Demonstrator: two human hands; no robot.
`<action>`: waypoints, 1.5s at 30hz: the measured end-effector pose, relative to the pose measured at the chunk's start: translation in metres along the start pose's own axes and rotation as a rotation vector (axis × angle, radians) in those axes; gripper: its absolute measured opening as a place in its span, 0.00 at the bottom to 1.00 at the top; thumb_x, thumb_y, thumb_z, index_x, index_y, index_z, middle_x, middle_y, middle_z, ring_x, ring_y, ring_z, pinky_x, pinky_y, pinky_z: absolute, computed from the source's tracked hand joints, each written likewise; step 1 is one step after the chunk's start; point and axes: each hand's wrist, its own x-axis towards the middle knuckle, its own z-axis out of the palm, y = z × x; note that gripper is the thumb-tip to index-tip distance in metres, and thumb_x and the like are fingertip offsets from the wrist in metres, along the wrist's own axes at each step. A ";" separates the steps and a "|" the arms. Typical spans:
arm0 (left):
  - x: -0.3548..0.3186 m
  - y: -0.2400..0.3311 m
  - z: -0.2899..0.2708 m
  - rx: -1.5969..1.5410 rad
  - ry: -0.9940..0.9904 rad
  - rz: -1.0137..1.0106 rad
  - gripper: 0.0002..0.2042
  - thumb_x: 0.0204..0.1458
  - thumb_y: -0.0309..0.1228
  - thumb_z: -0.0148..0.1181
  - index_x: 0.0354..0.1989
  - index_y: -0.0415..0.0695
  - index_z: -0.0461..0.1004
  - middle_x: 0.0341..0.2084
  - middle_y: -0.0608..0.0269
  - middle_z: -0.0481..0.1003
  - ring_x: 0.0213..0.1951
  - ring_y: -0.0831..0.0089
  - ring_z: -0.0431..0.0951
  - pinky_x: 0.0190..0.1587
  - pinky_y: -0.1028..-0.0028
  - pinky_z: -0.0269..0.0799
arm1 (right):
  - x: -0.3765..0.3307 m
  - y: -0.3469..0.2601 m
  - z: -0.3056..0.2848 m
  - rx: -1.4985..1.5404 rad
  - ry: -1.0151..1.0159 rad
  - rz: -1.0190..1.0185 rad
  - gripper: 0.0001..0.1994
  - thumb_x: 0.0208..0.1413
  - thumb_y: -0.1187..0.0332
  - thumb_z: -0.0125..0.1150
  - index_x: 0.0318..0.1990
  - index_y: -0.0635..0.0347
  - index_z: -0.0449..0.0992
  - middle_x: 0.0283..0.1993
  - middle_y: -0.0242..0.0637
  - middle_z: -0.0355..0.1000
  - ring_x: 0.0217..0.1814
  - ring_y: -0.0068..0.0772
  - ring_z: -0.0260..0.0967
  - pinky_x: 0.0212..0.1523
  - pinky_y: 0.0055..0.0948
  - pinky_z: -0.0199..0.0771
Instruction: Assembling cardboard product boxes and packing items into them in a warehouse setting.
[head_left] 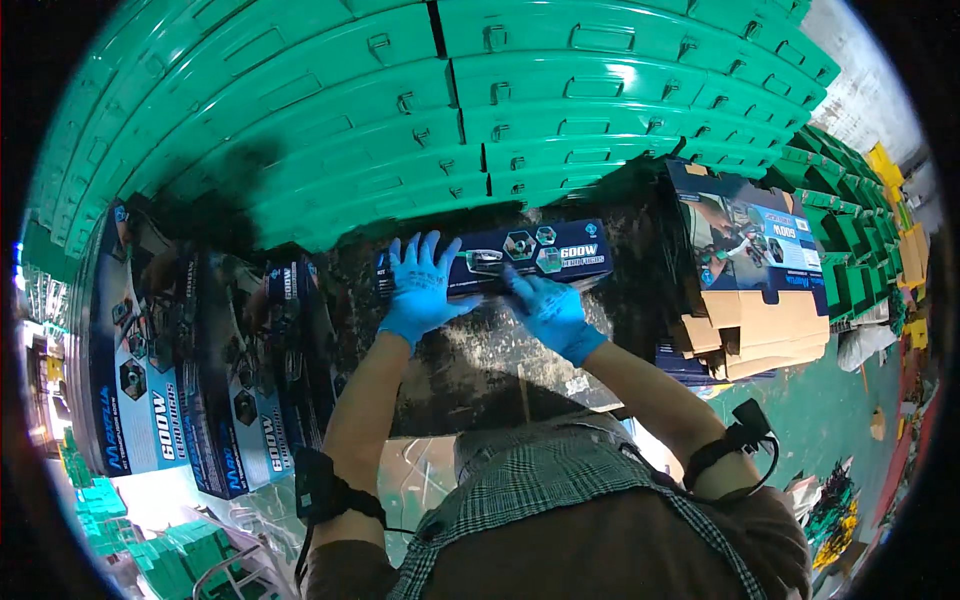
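On the counter [450, 375], the box [530, 250] seems already formed and is touched by the spread-fingered left hand [420, 293]; whether it is gripped by the right hand [553, 315] cannot be told; flat cartons [755, 250] are left unfolded

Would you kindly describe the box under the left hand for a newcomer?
Below the wall of green cases is a worn, dark table. On it, the long dark-blue box lies crosswise beneath the left hand. Unlike the boxes grouped at left, it lies singly.
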 end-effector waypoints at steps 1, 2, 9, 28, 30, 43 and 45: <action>0.004 0.003 0.001 0.000 0.027 -0.017 0.52 0.31 0.68 0.59 0.63 0.46 0.55 0.59 0.48 0.56 0.61 0.47 0.53 0.63 0.44 0.34 | 0.003 0.000 0.002 -0.002 -0.001 -0.012 0.28 0.52 0.62 0.59 0.62 0.52 0.62 0.32 0.42 0.70 0.34 0.42 0.71 0.31 0.40 0.72; 0.005 0.003 -0.003 0.020 0.019 -0.030 0.51 0.31 0.68 0.59 0.62 0.45 0.57 0.59 0.49 0.57 0.62 0.49 0.53 0.64 0.44 0.34 | 0.009 -0.002 0.005 0.020 0.072 0.056 0.30 0.52 0.63 0.59 0.63 0.53 0.60 0.34 0.43 0.70 0.33 0.43 0.71 0.31 0.40 0.72; -0.031 0.007 0.016 -0.155 0.227 -0.103 0.37 0.36 0.56 0.64 0.53 0.45 0.68 0.59 0.48 0.59 0.64 0.48 0.52 0.64 0.43 0.39 | 0.080 -0.035 -0.029 -0.237 -0.248 -0.280 0.53 0.37 0.46 0.67 0.67 0.63 0.45 0.65 0.54 0.52 0.67 0.59 0.47 0.64 0.58 0.45; -0.231 0.061 0.020 -0.851 0.727 -0.885 0.18 0.51 0.28 0.58 0.51 0.40 0.71 0.51 0.53 0.71 0.50 0.60 0.72 0.53 0.65 0.68 | 0.206 -0.235 -0.069 0.147 -0.135 -1.393 0.37 0.38 0.62 0.63 0.62 0.53 0.60 0.62 0.41 0.58 0.64 0.44 0.55 0.67 0.50 0.46; -0.265 0.026 0.046 -0.892 0.764 -0.955 0.18 0.52 0.27 0.56 0.52 0.39 0.70 0.52 0.53 0.70 0.51 0.63 0.71 0.54 0.67 0.67 | 0.182 -0.262 -0.013 -0.139 0.070 -1.186 0.29 0.49 0.60 0.50 0.62 0.53 0.59 0.65 0.38 0.57 0.65 0.44 0.55 0.67 0.50 0.46; -0.245 0.043 0.090 -0.698 -0.213 -0.530 0.19 0.61 0.35 0.45 0.59 0.42 0.64 0.56 0.55 0.66 0.51 0.64 0.71 0.50 0.64 0.70 | -0.209 0.036 0.061 0.060 -0.232 -0.359 0.17 0.52 0.61 0.53 0.48 0.57 0.71 0.47 0.46 0.71 0.47 0.49 0.70 0.44 0.47 0.71; -0.166 0.048 0.108 -0.702 -0.352 -0.166 0.19 0.60 0.35 0.45 0.59 0.42 0.64 0.55 0.53 0.67 0.49 0.63 0.72 0.49 0.65 0.71 | -0.291 0.084 0.073 0.015 -0.503 0.076 0.18 0.50 0.61 0.54 0.47 0.56 0.72 0.47 0.46 0.73 0.47 0.51 0.71 0.44 0.47 0.72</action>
